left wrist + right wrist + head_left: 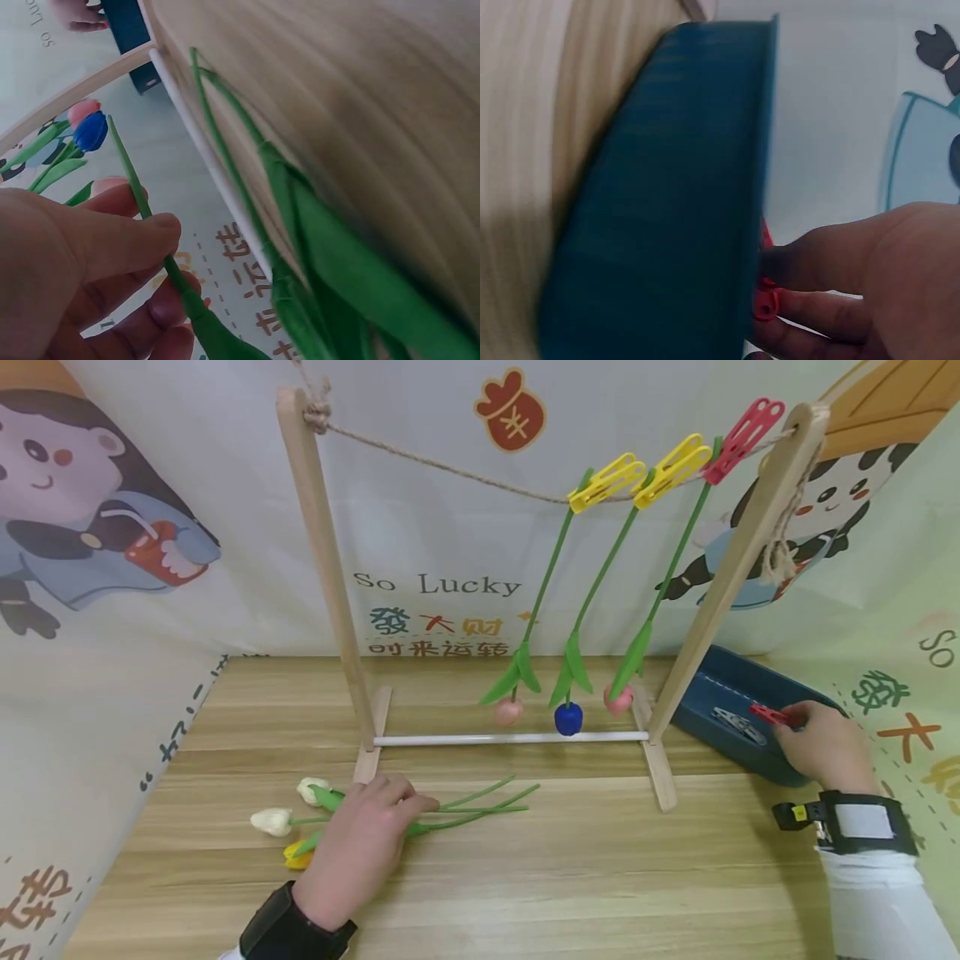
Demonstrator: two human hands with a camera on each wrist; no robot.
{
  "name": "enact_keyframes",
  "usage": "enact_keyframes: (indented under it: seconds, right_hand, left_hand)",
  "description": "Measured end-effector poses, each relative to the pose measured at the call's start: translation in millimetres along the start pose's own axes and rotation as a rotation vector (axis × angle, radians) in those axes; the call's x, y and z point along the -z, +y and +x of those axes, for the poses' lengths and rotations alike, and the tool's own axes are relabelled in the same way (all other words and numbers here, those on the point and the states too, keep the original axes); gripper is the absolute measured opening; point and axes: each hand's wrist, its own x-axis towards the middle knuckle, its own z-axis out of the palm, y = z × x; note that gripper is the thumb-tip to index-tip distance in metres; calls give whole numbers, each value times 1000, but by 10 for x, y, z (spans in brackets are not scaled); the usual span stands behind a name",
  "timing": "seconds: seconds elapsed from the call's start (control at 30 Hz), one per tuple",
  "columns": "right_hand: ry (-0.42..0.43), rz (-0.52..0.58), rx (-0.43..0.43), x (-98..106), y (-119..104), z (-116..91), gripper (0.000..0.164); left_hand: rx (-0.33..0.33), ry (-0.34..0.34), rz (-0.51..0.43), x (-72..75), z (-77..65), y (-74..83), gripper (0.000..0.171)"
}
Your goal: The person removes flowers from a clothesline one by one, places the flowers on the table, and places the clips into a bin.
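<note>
My left hand (367,839) pinches the stem of one artificial tulip (129,166) between thumb and fingers; its bloom is outside the left wrist view. Beneath and beside that hand on the table lie white tulips (272,822) and a yellow tulip (298,854), their green stems pointing right. Over at the blue box (712,727), my right hand (825,747) pinches a red clothespin (768,714). The box wall hides part of that clothespin in the right wrist view. A pale clothespin (738,725) lies inside the box.
A wooden frame (330,560) carries a sagging rope (450,465). Two yellow clothespins (607,482) and a pinkish-red clothespin (742,439) hold three tulips upside down: two pink and one blue tulip (568,719). A white rod (510,739) joins the frame's feet.
</note>
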Motion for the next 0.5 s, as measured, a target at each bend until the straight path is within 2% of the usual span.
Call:
enact_keyframes:
  seconds: [0.27,0.5]
  right_hand:
    - [-88,-19,-6,-72,170,75,40]
    - [-159,-23,-24,-91,184,146,40]
  left_hand:
    - [6,-73,7,-137,-57,-19,40]
    - [22,-108,30,-239,-93,-42,35]
